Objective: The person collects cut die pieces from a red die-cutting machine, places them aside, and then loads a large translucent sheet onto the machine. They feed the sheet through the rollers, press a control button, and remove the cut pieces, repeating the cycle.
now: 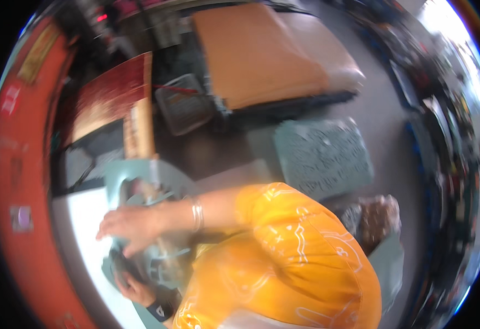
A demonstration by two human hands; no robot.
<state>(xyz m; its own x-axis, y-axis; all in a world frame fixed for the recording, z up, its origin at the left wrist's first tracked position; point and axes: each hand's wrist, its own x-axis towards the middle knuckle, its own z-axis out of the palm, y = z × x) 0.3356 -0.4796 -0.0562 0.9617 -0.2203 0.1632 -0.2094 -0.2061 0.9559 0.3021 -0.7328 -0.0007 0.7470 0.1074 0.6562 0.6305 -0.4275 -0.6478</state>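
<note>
My right hand (133,225), a pale bracelet at its wrist, reaches over a grey-green sheet (120,171) with cut-out openings. Its fingers look apart, and I see nothing held in them. Closer to me, my left hand (135,289), with a dark wristband, has its fingers around a dark rounded object (122,267); blur hides its kind. More green material with gaps lies beside both hands. Under them is a brightly lit white surface (89,219). My yellow-orange sleeve covers part of the scene.
An orange machine body (23,181) runs along the left. Beyond the hands stand a reddish board (116,90) and a clear plastic bin (185,107). A stack of tan sheets (262,55) lies at the back. A punched green sheet (325,156) and a brown bundle (379,219) are to the right.
</note>
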